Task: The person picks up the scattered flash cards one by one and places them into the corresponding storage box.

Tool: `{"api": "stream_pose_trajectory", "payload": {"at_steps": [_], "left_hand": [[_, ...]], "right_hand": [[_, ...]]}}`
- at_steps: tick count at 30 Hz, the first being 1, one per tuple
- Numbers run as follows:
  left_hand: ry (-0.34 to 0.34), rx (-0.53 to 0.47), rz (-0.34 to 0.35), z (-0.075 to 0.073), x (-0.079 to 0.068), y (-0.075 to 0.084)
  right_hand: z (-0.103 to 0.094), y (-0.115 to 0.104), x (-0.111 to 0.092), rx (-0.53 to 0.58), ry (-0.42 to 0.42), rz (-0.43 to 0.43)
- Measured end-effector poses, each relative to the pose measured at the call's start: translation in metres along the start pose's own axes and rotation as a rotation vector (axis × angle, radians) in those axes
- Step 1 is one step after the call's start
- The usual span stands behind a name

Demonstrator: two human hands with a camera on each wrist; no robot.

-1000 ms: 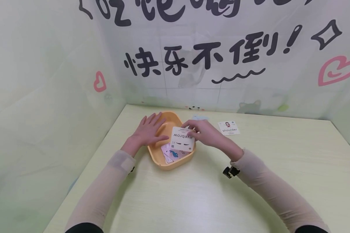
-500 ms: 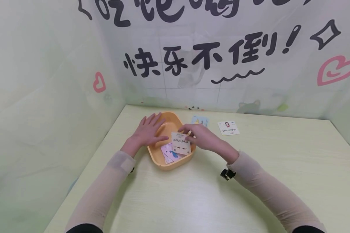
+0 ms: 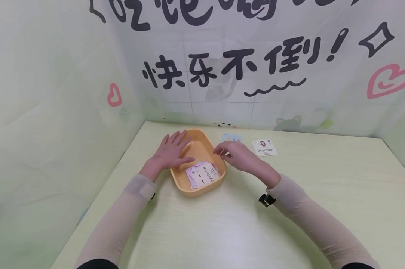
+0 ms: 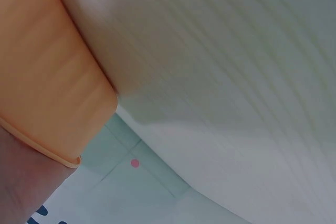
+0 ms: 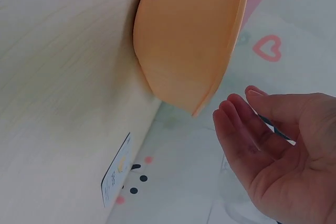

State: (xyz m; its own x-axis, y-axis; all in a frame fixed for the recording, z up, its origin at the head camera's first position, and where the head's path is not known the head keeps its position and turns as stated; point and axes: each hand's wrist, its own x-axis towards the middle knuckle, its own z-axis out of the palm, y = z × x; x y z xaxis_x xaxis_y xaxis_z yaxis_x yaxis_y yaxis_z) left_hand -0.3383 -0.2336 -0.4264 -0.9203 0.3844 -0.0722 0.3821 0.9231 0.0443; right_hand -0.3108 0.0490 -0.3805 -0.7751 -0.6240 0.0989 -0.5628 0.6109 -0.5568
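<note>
An orange plastic basket (image 3: pixel 199 148) stands on the table, left of centre in the head view. Inside, at its near end, lies a white "eyebrow" card (image 3: pixel 205 175) on top of other pinkish cards. My left hand (image 3: pixel 168 153) rests with spread fingers over the basket's left rim; the left wrist view shows only part of that hand (image 4: pixel 23 177) against the rim. Just over the right rim hovers my right hand (image 3: pixel 241 157). In the right wrist view this hand (image 5: pixel 283 156) has loosely bent fingers, nothing between them, apart from the basket wall (image 5: pixel 184 40).
Behind the right hand a light blue card (image 3: pixel 230 138) lies on the table, partly hidden. Further right is a white "shoulder" card (image 3: pixel 264 148). A printed cloth wall (image 3: pixel 222 112) rises at the table's back edge, and another cloth (image 3: pixel 71 93) hangs at the left.
The right hand has let go of the "eyebrow" card, which has dropped onto the cards in the basket and turned. That hand has drawn back slightly right. The left hand has stayed put.
</note>
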Motion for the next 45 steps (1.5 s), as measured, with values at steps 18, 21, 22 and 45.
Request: {"api": "stream_pose_trajectory", "payload": {"at_steps": [18,21,22,45], "left_hand": [[0.003,-0.014,0.0,-0.002,-0.001,0.002],[0.005,-0.01,0.001,-0.002,-0.002,0.001],[0.004,-0.008,0.001,-0.002,-0.002,0.001],[0.007,-0.004,0.005,0.0,0.0,0.0]], "right_hand": [[-0.039,0.071,-0.008,-0.022,0.039,0.062],[-0.044,0.086,-0.011,-0.052,0.039,0.082],[-0.046,0.09,-0.012,-0.059,0.037,0.091],[-0.061,0.16,-0.031,-0.175,-0.13,0.261]]}}
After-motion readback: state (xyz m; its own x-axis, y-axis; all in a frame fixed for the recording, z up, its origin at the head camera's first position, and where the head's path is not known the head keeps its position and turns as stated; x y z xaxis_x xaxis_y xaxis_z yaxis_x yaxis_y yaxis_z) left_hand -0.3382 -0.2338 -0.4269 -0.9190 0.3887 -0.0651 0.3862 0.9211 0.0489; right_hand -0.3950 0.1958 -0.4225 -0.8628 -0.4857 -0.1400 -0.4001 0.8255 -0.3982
